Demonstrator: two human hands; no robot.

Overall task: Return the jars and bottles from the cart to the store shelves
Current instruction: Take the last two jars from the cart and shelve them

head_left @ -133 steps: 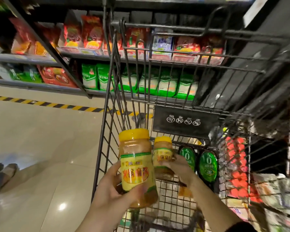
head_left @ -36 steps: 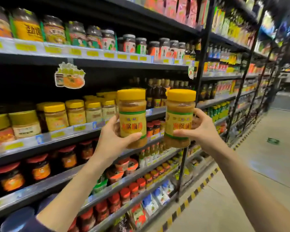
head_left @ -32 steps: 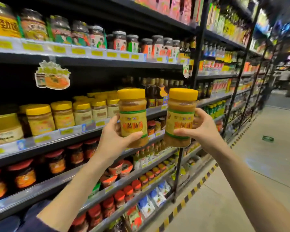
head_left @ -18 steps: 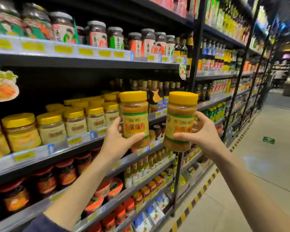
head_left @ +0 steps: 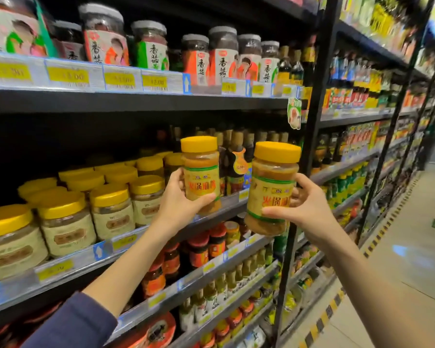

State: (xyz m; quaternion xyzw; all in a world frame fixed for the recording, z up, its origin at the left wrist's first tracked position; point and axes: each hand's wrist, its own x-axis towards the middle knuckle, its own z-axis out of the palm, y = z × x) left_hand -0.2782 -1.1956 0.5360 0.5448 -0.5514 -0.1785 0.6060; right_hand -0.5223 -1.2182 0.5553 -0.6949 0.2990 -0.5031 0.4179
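Each of my hands holds a yellow-lidded jar of brown paste with a yellow and green label. My left hand point(head_left: 177, 199) grips the left jar point(head_left: 201, 169) upright, just in front of the middle shelf point(head_left: 221, 217). My right hand point(head_left: 303, 205) grips the right jar point(head_left: 271, 187), slightly nearer to me and apart from the shelf edge. Several matching yellow-lidded jars point(head_left: 150, 165) stand on the middle shelf behind the left jar. The cart is out of view.
Pale jars with gold lids point(head_left: 111, 212) fill the middle shelf's left. Dark bottles point(head_left: 236, 156) stand to its right. Labelled jars point(head_left: 219, 59) line the upper shelf, red-lidded jars point(head_left: 199, 249) the lower one. A black upright point(head_left: 309, 146) divides the racks. The aisle floor point(head_left: 412, 259) lies right.
Since taking the jars out of the cart I have turned to the shelves. Over the last second both jars have moved closer to the middle shelf, the left one leading.
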